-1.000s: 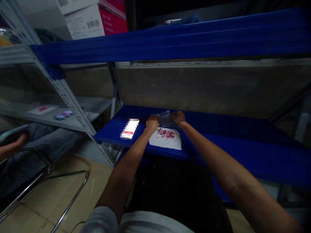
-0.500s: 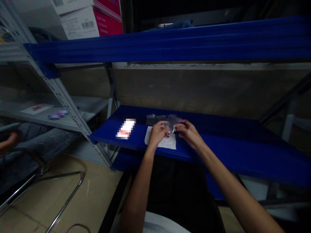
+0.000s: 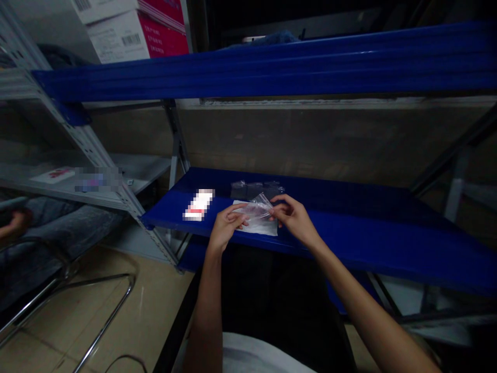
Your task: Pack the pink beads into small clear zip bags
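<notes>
A clear plastic bag (image 3: 257,208) is stretched between my two hands, above a white sheet (image 3: 264,228). My left hand (image 3: 227,223) is closed on the bag's left end, thumb against fingers. At the upper right corner, my right hand (image 3: 289,215) pinches the bag between thumb and fingertips. Whether anything small lies inside the bag I cannot tell. Just behind, more clear plastic bags (image 3: 256,190) lie flat on the blue shelf (image 3: 349,228).
A bright, blurred-out phone-like object (image 3: 199,205) lies left of the sheet. A blue beam (image 3: 272,72) crosses above the shelf, with white and red boxes (image 3: 128,36) over it. At far left, another person's hand (image 3: 17,224) shows near a metal chair frame (image 3: 104,316).
My left hand has moved left, away from my right hand, and the bag is now spread between them. The small reddish pieces seen near my left fingers are no longer visible.
</notes>
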The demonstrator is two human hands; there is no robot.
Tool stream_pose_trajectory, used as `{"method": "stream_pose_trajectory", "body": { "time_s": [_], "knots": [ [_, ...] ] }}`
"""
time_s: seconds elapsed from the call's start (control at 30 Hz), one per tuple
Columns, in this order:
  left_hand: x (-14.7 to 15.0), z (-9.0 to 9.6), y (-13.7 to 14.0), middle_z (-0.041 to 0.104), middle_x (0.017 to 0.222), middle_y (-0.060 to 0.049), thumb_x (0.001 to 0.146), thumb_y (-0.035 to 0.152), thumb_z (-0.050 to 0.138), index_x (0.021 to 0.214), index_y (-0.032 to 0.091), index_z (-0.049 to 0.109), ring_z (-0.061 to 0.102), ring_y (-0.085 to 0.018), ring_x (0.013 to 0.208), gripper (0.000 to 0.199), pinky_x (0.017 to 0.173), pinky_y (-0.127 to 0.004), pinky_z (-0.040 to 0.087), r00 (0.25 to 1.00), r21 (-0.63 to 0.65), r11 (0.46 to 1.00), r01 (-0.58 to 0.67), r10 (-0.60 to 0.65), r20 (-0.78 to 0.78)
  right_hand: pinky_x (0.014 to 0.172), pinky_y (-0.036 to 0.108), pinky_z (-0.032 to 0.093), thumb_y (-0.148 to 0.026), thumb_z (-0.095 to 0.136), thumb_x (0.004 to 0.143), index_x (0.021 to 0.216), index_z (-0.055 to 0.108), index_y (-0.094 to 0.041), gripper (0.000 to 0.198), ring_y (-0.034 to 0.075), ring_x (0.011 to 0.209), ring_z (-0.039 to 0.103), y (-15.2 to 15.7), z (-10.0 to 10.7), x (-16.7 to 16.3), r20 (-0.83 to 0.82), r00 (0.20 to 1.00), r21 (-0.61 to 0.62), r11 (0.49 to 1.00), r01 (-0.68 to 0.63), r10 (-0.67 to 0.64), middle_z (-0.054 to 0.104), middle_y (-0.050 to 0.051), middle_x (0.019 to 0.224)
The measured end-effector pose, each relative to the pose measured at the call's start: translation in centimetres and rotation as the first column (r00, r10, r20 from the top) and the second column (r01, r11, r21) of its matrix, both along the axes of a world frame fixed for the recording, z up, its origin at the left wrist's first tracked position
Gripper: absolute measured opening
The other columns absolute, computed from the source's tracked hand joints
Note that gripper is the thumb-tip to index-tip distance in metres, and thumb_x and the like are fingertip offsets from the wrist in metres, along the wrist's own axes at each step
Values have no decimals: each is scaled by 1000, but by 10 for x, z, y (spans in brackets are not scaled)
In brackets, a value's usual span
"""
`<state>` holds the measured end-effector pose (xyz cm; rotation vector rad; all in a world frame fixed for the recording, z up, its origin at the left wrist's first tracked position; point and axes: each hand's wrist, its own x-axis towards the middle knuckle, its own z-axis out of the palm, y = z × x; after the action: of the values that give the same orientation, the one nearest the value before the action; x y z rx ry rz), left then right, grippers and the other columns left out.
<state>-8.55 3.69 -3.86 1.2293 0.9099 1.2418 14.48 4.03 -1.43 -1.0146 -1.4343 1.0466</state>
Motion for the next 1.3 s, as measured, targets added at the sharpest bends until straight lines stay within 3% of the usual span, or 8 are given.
{"method": "stream_pose_trajectory", "body": {
  "time_s": [0.13,0.23,0.3,0.37,0.57,0.8,1.13,1.3],
  "knots": [
    [-13,7,-1,76,97,-9,84,37,77,126,17,72,73,-18,74,47,65,-26,51,967,52,988,-146,154,-204,47,26,48,-52,82,78,102,64,-23,42,23,67,73,-3,-4,-11,-4,997,39,996,81,-80,74,4,76],
    [-5,21,-10,74,116,-9,85,34,78,123,22,74,73,-20,88,40,80,-33,55,842,302,920,-249,360,-401,48,26,48,-54,82,77,100,64,-23,43,24,70,74,-9,-8,-14,-32,992,29,992,119,-118,74,4,78],
    [8,30,-17,71,128,-7,85,32,80,127,29,73,68,-25,112,42,100,-39,50,769,499,854,-145,415,-487,48,26,46,-55,83,76,97,64,-23,42,23,68,72,-14,-10,-14,-32,993,14,993,114,-113,72,3,76],
    [25,34,-24,67,139,-5,82,35,83,136,35,67,59,-29,129,56,110,-45,43,706,573,819,-31,424,-567,48,26,45,-56,83,76,93,64,-24,41,20,63,67,-20,-12,-15,-16,994,-7,994,106,-106,70,2,73],
    [52,22,-26,62,143,-13,84,37,79,155,30,46,55,-35,131,79,109,-49,37,599,515,857,4,410,-687,52,27,43,-59,81,77,86,65,-24,40,16,58,57,-25,-10,-18,-6,999,-56,997,46,-47,66,1,71],
    [43,22,-22,65,137,-14,83,37,79,144,23,58,58,-35,130,66,108,-48,39,644,456,889,-44,375,-667,48,25,43,-63,80,77,83,65,-22,43,14,56,52,-27,-4,-19,26,1000,-73,997,8,-6,62,0,69],
    [45,18,-22,68,129,-10,82,41,81,131,26,67,63,-32,123,53,104,-45,45,673,457,889,-11,345,-655,48,26,47,-63,75,83,86,68,-23,41,14,56,55,-37,1,-14,95,991,-70,993,-90,96,64,0,69],
    [30,17,-18,70,126,-9,81,43,82,127,26,69,65,-32,121,51,105,-44,46,683,462,886,-46,365,-633,50,27,48,-58,73,85,115,66,-26,44,22,74,70,-34,-7,-6,87,989,-84,991,-108,115,75,5,86]
  ]
}}
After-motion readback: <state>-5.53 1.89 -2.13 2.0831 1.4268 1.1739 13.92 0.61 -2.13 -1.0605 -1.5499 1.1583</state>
